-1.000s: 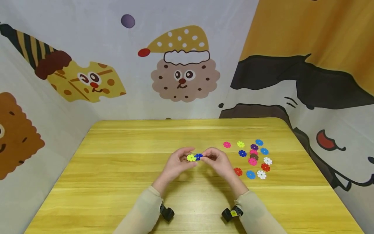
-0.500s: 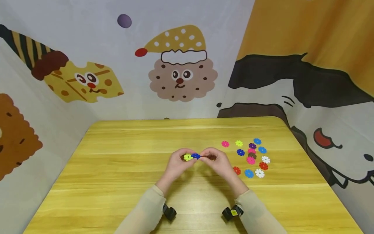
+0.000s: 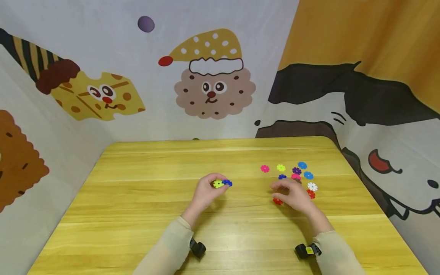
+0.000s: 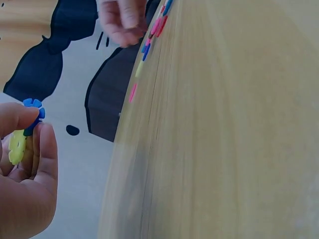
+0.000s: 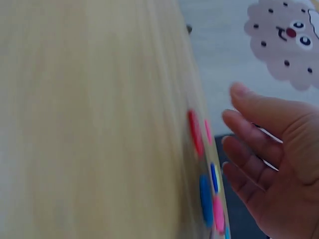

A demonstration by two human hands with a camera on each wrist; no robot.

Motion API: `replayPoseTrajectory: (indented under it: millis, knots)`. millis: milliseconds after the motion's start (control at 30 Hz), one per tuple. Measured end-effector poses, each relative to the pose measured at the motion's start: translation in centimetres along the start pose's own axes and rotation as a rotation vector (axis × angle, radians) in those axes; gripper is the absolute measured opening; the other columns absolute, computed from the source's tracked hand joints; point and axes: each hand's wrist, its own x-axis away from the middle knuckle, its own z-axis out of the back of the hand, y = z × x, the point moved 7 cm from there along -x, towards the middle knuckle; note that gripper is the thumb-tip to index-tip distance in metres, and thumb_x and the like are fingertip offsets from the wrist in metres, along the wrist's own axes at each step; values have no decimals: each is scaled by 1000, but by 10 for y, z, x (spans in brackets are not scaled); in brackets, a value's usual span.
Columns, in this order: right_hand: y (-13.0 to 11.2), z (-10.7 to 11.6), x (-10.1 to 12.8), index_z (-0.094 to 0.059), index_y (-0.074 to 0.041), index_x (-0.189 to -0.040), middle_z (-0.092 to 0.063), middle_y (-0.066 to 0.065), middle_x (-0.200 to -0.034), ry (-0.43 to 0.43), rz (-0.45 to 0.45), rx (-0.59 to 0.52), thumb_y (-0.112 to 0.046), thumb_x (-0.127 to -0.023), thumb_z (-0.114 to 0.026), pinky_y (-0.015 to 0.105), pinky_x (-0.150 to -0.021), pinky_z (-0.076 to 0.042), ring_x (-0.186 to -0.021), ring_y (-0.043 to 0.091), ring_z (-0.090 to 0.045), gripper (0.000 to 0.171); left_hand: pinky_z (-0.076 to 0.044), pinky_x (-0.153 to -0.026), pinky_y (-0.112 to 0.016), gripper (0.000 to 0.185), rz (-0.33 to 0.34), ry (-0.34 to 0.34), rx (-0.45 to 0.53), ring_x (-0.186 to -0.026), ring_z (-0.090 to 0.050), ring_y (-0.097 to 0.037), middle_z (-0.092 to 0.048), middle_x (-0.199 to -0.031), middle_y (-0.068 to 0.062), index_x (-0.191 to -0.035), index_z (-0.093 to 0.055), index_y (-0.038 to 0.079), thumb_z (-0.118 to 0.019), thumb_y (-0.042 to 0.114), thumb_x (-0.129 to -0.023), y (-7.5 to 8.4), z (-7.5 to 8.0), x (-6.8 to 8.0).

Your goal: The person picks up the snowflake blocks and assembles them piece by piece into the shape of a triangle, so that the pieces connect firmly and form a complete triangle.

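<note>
In the head view, the right hand (image 3: 292, 195) has left the joined pair and moved toward the right edge of the bench (image 3: 144, 214), where it now hovers over the loose discs (image 3: 302, 175) with its fingers relaxed and apart, holding nothing; half a second ago both hands met at the middle of the bench around the same pieces. The left hand (image 3: 206, 191) stays near the middle, its fingers clamped on the yellow disc (image 3: 218, 184) with the blue disc (image 3: 227, 183) slotted into it, so the two look joined and the free hand seems to be going for another piece. The red disc (image 3: 277, 201) sits just beside the right hand's fingertips, and several discs of the cluster are covered by that hand. In the left wrist view, the left hand (image 4: 25, 174) pinches the yellow disc (image 4: 16, 145) and blue disc (image 4: 33, 107) between thumb and fingers; how the slots mate is hidden behind the thumb, and the far discs are only a blurred streak at the bench's edge. In the right wrist view, the right hand (image 5: 274, 159) shows spread, empty fingers just above the blurred discs (image 5: 207, 189); whether any fingertip touches one cannot be told.
</note>
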Motion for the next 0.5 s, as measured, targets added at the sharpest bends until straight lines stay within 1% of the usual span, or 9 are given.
replayPoseTrajectory:
  millis: [67,167,267,500]
  knots:
    - [6,2,5,-69,-11,-100,-66,-3,-97,-29,20,67,-13,-75,-77,40,-82,-46,-92,18,-57,27,-39,-49,-21,14,3,2,-6,-58,-42,-12,-65,-93,1,-90,-69,14,-75,13,-77,0,0,0]
    - [12,2,10,-69,-15,-103,-64,-6,-98,-74,29,135,-17,-72,-79,39,-81,-45,-93,17,-55,32,-38,-49,-21,13,11,5,-18,-57,-41,-11,-64,-92,2,-89,-69,15,-75,13,-78,0,0,0]
    - [14,1,12,-69,-16,-103,-63,-6,-100,-105,41,169,-19,-71,-80,37,-78,-46,-92,16,-54,34,-38,-49,-20,12,17,8,-21,-56,-41,-11,-65,-92,2,-88,-69,15,-75,12,-77,0,0,0]
    - [14,-2,12,-68,-19,-96,-60,-8,-95,-136,57,204,-20,-72,-80,33,-74,-46,-86,13,-54,27,-37,-48,-20,11,11,11,-9,-54,-40,-10,-65,-90,2,-86,-69,14,-74,10,-77,4,1,1]
